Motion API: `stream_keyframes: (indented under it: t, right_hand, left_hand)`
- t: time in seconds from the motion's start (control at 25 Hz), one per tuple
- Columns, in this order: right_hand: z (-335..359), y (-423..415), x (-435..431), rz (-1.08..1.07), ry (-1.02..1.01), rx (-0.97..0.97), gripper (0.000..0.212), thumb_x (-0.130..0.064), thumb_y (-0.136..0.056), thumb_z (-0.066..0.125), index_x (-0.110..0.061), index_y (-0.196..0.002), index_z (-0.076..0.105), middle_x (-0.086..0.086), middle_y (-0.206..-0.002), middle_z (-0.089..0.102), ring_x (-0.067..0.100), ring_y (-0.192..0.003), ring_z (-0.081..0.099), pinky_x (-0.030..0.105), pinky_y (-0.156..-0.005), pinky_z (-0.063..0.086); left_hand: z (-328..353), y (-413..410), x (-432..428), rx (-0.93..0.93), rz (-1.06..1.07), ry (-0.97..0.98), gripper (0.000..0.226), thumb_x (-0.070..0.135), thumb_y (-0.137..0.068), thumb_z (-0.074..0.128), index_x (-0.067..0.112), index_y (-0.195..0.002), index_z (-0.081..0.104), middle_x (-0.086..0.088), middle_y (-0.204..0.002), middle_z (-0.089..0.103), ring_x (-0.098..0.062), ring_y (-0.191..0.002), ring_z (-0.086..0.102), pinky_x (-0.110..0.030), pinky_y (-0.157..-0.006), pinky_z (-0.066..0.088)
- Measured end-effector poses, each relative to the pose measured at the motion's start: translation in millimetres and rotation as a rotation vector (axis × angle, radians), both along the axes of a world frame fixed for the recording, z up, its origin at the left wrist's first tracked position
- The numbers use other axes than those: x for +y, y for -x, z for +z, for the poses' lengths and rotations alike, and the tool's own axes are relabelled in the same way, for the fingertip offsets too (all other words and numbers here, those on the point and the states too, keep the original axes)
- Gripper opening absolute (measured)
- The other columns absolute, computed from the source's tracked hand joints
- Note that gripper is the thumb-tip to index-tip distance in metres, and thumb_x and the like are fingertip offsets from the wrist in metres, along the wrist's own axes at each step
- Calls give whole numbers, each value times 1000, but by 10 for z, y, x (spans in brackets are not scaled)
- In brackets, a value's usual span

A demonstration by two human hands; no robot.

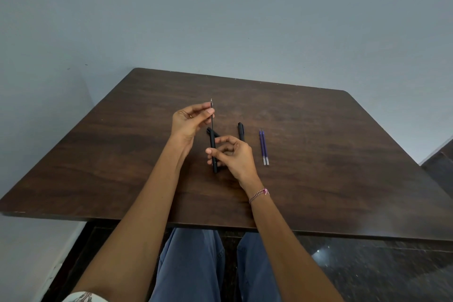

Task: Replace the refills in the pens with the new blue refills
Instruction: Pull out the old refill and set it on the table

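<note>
Old refill [211,115] half out of the black pen barrel [213,152] at my bench [98,154] centre, my left hand [188,121] fingers pinching its tip end, my right hand [235,154] fingers gripping the barrel, second pen [241,131] just right, two blue refills [264,147] beyond.

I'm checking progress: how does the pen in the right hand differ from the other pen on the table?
The held pen is gripped by the right hand, its old refill being drawn out by the left hand. The other pen lies untouched on the table, partly hidden. Both are black.
</note>
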State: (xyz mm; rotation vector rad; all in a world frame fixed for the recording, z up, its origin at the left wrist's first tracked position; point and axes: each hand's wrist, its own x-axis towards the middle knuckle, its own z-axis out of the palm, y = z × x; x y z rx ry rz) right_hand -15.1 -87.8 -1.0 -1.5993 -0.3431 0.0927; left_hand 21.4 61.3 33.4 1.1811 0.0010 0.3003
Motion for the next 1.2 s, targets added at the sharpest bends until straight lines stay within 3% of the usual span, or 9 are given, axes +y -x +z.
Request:
stream_keyframes:
  t: [0.68,0.96,1.04,1.2]
  right_hand:
    - [-13,-11,-27,21,11,-8,29,-23,-75,79,-24,-98,61,0,-75,74,18,-70,73,20,-59,55]
    - [-11,-11,-19,30,25,5,30,-22,-74,80,-21,-97,62,3,-76,74,20,-71,73,25,-63,56]
    - [-17,-10,-14,36,24,10,29,-21,-74,80,-21,-98,62,3,-76,74,21,-72,73,28,-64,57]
    - [-21,-11,-10,30,25,10,30,-22,-74,80,-19,-99,62,2,-74,74,20,-71,74,25,-63,57]
  left_hand:
    - [379,-156,-34,-50,114,24,17,-4,-78,71,9,-89,71,5,-74,74,-7,-73,69,-17,-66,53]
    - [593,-238,165,-47,220,193,15,-5,-78,70,6,-88,70,-4,-81,70,-10,-72,66,-18,-65,54]
    - [640,-262,284,5,227,109,16,-4,-80,69,3,-94,69,-6,-86,68,-10,-73,66,-17,-65,54]
    - [607,-298,545,232,234,-288,28,-4,-79,70,-5,-106,66,-17,-104,68,-15,-80,66,-18,-66,56]
